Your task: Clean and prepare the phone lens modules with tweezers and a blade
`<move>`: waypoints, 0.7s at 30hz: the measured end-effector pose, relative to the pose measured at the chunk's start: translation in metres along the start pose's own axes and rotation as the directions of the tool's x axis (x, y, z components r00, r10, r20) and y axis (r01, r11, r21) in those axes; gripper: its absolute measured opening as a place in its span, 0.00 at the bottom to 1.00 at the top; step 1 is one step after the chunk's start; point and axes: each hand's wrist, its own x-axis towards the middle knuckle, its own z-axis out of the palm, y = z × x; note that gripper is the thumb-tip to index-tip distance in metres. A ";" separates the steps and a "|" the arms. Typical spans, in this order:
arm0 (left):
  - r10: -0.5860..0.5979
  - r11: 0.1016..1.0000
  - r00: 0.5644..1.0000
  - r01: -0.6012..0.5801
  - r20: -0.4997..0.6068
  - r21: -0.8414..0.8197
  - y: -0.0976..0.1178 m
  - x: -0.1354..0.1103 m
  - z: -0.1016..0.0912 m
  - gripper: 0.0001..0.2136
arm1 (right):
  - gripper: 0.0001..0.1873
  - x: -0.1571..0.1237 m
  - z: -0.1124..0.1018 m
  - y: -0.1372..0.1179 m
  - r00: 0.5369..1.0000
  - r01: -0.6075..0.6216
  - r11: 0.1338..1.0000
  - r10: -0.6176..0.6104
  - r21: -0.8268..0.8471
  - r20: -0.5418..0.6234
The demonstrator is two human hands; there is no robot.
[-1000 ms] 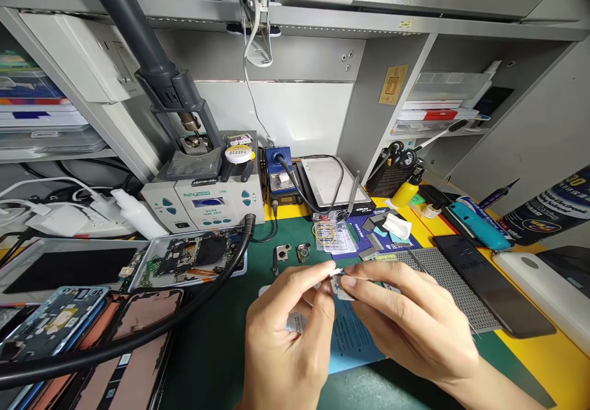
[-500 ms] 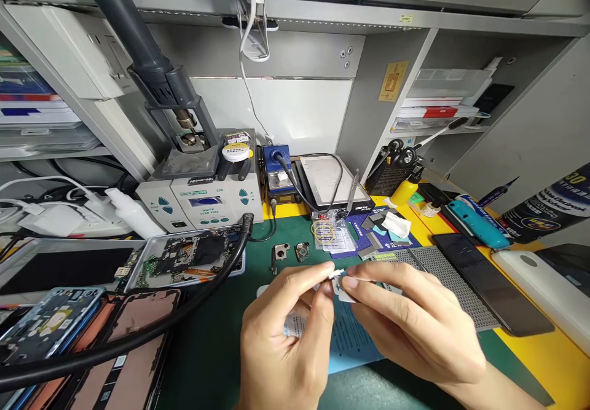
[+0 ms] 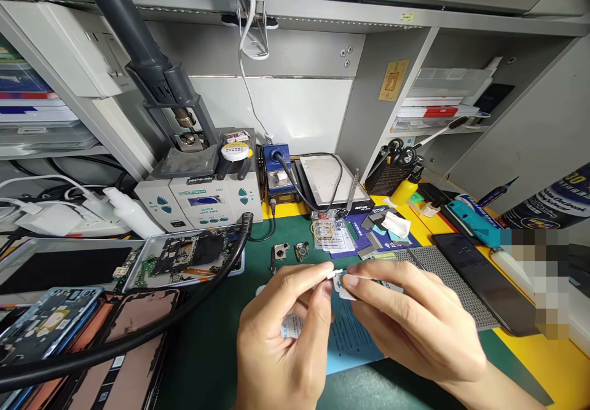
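My left hand [image 3: 286, 330] is closed, thumb and forefinger pinching the left end of a small white strip [image 3: 337, 273]. From the right, my right hand [image 3: 415, 318] pinches a small, flat, whitish card [image 3: 343, 289] with dark or cut-out shapes on it. The strip and the card meet between the fingertips; whether they are joined cannot be told. Below both hands lies a blue printed sheet [image 3: 353, 339] on the green mat. Just beyond my left hand rest two small camera-like phone parts, one with a round lens [image 3: 279, 251] and another [image 3: 301, 251] to its right.
A thick black hose [image 3: 198, 305] crosses the left side over opened phones [image 3: 115, 348] and a tray of circuit boards [image 3: 184, 256]. A hot-air station [image 3: 207, 201] stands behind. To the right are a grey perforated mat [image 3: 454, 287] and a dark phone [image 3: 483, 281].
Both hands keep their pinch in nearly the same place. My left hand has shifted slightly left, and the card is turned a little.
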 end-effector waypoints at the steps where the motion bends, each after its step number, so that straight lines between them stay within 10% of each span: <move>1: -0.001 1.000 1.000 0.001 0.001 -0.001 0.001 0.000 0.000 0.10 | 0.10 0.000 0.000 0.000 1.000 -0.001 1.000 0.001 0.002 -0.001; 21: 0.004 1.000 1.000 -0.004 -0.008 0.010 0.003 0.000 0.000 0.10 | 0.08 0.003 -0.002 -0.002 1.000 -0.018 1.000 0.018 -0.004 -0.006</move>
